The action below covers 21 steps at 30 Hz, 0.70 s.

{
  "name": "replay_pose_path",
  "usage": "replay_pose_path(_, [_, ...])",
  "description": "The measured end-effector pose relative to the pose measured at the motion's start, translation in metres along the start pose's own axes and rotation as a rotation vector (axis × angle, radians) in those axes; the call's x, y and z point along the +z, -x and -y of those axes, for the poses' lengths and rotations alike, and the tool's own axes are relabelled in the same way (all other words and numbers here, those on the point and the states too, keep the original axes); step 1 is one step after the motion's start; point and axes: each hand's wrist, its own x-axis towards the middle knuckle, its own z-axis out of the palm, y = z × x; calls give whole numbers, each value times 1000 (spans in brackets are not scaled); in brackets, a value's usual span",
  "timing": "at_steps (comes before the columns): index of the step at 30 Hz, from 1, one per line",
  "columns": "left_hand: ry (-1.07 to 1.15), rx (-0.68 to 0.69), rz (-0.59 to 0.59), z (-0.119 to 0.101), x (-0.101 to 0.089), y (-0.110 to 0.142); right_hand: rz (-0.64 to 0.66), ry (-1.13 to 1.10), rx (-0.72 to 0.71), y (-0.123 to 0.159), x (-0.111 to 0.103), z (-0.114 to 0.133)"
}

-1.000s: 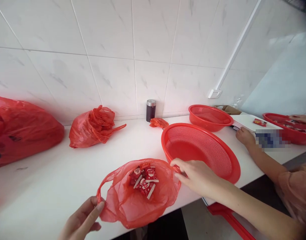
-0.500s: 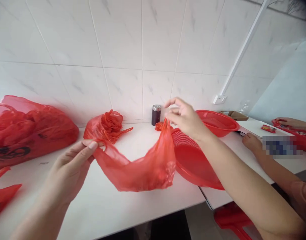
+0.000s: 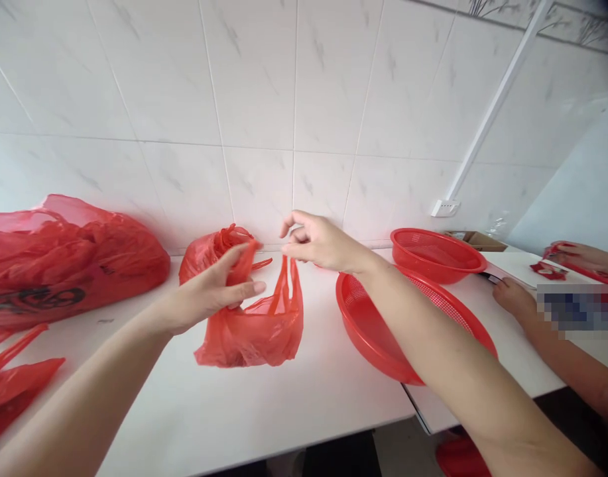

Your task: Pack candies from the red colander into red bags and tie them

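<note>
A thin red plastic bag (image 3: 256, 338) hangs between my hands above the white table, its bottom sagging with something bunched inside that I cannot make out. My right hand (image 3: 318, 244) pinches the bag's handle loops between thumb and fingertips. At the other side, my left hand (image 3: 217, 288) has hold of the bag's other handle, which bunches up by the index finger; its thumb stands away and the remaining fingers are hidden. Just behind my left hand sits a knotted red bag (image 3: 199, 255).
A big stuffed red bag (image 3: 75, 265) with black print leans by the tiled wall, another red bag (image 3: 20, 391) at lower left. Two red plastic baskets (image 3: 363, 331) (image 3: 437, 255) stand on the right. Another person's hands (image 3: 512, 298) work beyond them, near a wall socket (image 3: 445, 208).
My hands have come closer together, the left moving right and the right moving left. The bag, stretched wide before, now hangs folded with its handles up. The view has shifted slightly.
</note>
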Motion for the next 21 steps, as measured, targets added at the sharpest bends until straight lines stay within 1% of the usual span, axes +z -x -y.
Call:
replay_pose_path(2, [-129,-131,155,2,5,-8,29,-35,-100,-11,20,3])
replay_pose_path(3, [-157,-186,216,5,8,-12,3,-57,-144,-15,30,2])
replay_pose_path(5, [-130,-216,211,13,10,-16,-117,-97,-200,-19,48,-5])
replay_pose_path(6, [-89,-230,195,17,10,-16,-188,-106,-206,-19,54,-13])
replay_pose_path(7, [-42,-247,182,21,9,-16,-242,-103,-189,-18,59,-22])
replay_pose_path(8, [3,-261,173,25,8,-15,-263,-90,-154,-16,62,-32])
replay_pose_path(9, [35,-274,174,28,6,-14,-245,-77,-106,-12,64,-43])
replay_pose_path(10, [54,-281,179,31,4,-12,-199,-73,-58,-9,65,-52])
replay_pose_path(12, [83,-275,189,35,0,-10,-114,-104,-4,1,65,-65])
replay_pose_path(13, [102,-266,190,36,-2,-9,-120,-123,-4,7,65,-65])
replay_pose_path(14, [127,-251,189,37,-3,-8,-162,-140,-14,13,66,-62])
replay_pose_path(15, [160,-236,188,38,-4,-7,-215,-153,-24,19,67,-56])
replay_pose_path(16, [198,-227,189,38,-6,-6,-234,-165,-29,25,68,-49])
replay_pose_path(17, [235,-223,198,38,-7,-5,-195,-175,-32,31,69,-40])
replay_pose_path(19, [256,-216,227,38,-10,-3,-67,-188,-55,38,73,-28])
replay_pose_path(20, [222,-204,237,38,-12,-2,-56,-181,-77,39,75,-27])
replay_pose_path(21, [161,-186,245,39,-13,-1,-99,-173,-94,38,78,-30])
